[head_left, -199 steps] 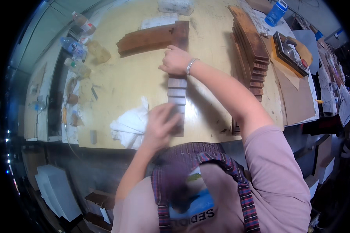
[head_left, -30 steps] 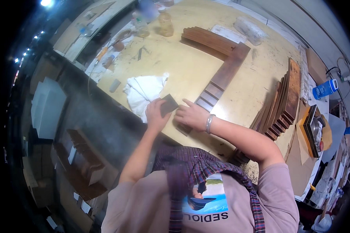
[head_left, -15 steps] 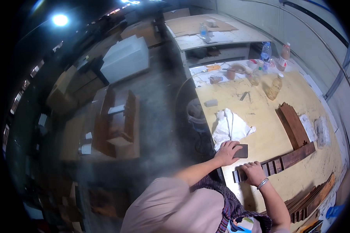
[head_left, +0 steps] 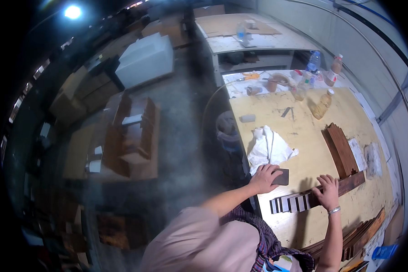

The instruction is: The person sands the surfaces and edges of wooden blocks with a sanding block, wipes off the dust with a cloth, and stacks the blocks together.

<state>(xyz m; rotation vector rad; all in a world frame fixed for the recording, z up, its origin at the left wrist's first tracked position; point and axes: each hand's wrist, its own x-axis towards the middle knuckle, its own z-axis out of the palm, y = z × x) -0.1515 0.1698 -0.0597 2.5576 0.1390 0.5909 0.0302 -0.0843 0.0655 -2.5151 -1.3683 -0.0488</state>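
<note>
My left hand (head_left: 264,180) is closed around one end of a small dark grey block (head_left: 282,177), which looks like a sanding block, beside a crumpled white cloth (head_left: 269,147). Further right, my right hand (head_left: 327,194) is over a bundle of dark brown wooden strips (head_left: 352,183). Its fingers are apart and slightly bent, holding nothing that I can see. Whether the fingertips touch the wood is unclear. The strips lie side by side, their stepped left ends showing pale bands. Part of the bundle is hidden under the hand.
A second stack of brown strips (head_left: 339,149) lies beyond the bundle; more strips (head_left: 365,233) lie near the right edge. Several bottles, among them one with yellowish liquid (head_left: 322,106), stand farther back. A bucket (head_left: 227,129) sits left of the table (head_left: 299,133).
My right hand has moved right along the strips from their left ends, and its fingers have spread, uncovering the pale bands. My left hand stays on the block.
</note>
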